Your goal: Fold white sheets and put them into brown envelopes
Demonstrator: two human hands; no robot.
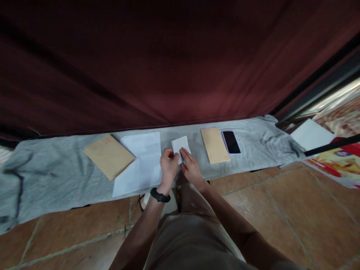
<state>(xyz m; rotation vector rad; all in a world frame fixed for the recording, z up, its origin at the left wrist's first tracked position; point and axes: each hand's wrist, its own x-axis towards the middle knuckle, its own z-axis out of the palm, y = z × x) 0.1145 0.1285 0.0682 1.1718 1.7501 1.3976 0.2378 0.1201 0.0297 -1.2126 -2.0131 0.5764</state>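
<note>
A small folded white paper point(181, 143) lies on the grey cloth between my two hands. My left hand point(169, 165), with a black band on its wrist, is closed, thumb and finger pinching the paper's near left edge. From the right, my right hand point(191, 168) rests its stretched fingers flat on the paper's near right part. Just left of my left hand are large white sheets point(147, 157), partly overlapped by a brown envelope point(108, 155). Another brown envelope point(215, 145) lies to the right of my right hand.
A phone point(231, 142) with a dark screen lies beside the right envelope. Grey cloth point(62, 168) covers the narrow bench. Behind it hangs a dark red curtain point(180, 75). White paper point(312, 135) and a colourful printed sheet point(337, 165) are at the far right, by a dark frame bar.
</note>
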